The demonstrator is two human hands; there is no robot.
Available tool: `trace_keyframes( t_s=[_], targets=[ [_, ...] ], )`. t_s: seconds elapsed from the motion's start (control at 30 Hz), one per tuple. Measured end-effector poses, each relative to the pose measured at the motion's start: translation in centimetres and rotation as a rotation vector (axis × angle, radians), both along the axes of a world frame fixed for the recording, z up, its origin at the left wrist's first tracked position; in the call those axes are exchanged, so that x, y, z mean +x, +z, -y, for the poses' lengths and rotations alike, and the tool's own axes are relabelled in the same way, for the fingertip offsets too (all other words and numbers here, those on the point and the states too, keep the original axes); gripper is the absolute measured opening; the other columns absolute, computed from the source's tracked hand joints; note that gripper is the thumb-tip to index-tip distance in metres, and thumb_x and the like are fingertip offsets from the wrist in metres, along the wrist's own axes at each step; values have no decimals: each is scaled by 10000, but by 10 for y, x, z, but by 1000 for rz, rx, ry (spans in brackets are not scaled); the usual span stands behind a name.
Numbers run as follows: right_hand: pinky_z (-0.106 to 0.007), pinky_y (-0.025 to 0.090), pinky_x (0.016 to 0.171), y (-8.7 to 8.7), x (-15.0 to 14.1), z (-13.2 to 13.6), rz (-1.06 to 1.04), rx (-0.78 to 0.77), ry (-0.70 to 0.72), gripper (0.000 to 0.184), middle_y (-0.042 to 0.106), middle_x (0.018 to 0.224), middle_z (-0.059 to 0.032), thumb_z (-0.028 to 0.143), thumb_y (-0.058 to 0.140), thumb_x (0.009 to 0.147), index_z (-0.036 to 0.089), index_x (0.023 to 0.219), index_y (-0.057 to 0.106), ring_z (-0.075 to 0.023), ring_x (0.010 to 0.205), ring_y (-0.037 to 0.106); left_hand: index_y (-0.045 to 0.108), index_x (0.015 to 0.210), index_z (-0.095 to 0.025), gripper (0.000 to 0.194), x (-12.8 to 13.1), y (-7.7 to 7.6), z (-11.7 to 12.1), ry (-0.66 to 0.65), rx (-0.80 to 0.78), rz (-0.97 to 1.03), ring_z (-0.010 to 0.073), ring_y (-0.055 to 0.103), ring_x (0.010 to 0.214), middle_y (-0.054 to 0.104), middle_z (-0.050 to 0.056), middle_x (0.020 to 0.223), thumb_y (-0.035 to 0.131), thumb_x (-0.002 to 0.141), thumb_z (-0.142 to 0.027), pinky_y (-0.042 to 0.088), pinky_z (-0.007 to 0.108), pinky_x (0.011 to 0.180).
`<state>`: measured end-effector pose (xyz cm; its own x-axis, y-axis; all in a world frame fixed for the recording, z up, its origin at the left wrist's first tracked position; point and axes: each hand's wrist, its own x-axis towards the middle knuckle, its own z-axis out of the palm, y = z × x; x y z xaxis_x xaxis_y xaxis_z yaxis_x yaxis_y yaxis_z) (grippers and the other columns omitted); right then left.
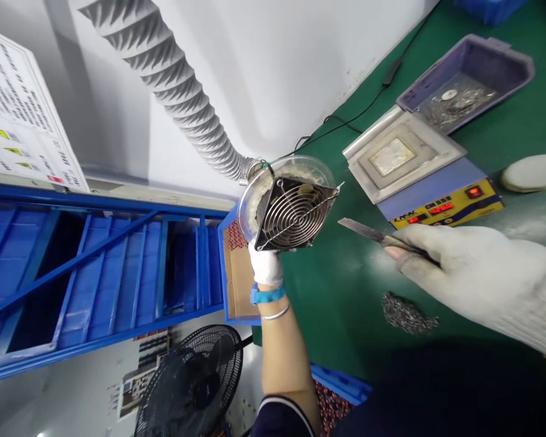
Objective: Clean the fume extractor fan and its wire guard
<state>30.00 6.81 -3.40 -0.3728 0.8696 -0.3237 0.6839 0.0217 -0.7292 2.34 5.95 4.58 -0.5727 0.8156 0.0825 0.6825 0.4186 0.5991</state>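
Observation:
My left hand, in a white glove with a blue wrist strap, reaches up and grips the underside of the fume hood, a clear round funnel with a square wire fan guard at the end of a grey ribbed hose. My right hand, also in a white knit glove, is closed on metal tweezers whose tip points left toward the hood. A small pile of grey metal bits lies on the green mat just below that hand.
A solder pot with red lit displays stands behind the tweezers. A purple tray with metal scraps sits beyond it. A round sponge lies far right. Blue racking, a cardboard-lined bin and a black floor fan stand left.

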Motion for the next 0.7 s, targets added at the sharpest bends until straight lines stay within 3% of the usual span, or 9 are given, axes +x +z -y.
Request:
trace_keyframes(
  t_s=[0.17,0.33,0.57,0.7],
  targets=[
    [-296,366,631,0,-1,11,-72,185,-24,363,757,912,-58,421,448,1000,280,1147,749,-202,748,657,684,953,-177,333,12,9,-11,22,173,215,191,741,770,786,60,934,661,634,-89,680,333,741],
    [-298,371,628,7,-7,11,-9,200,-13,401,750,904,-15,500,447,960,334,1205,717,-224,730,642,585,677,-174,176,15,15,-25,48,173,334,177,717,704,695,22,683,621,560,-47,674,321,715],
    [-289,287,590,26,-11,6,52,190,-25,389,707,816,-11,520,431,954,344,1174,700,-196,638,559,533,558,-157,200,25,28,-31,53,167,345,77,560,503,537,-45,520,631,553,18,616,230,600],
    [-289,280,592,31,-13,-3,-33,310,-23,326,668,755,-24,450,450,963,264,1077,692,-158,587,502,541,550,-157,195,25,28,-32,62,166,347,75,536,488,527,-42,505,632,565,14,609,230,587]
  ],
)
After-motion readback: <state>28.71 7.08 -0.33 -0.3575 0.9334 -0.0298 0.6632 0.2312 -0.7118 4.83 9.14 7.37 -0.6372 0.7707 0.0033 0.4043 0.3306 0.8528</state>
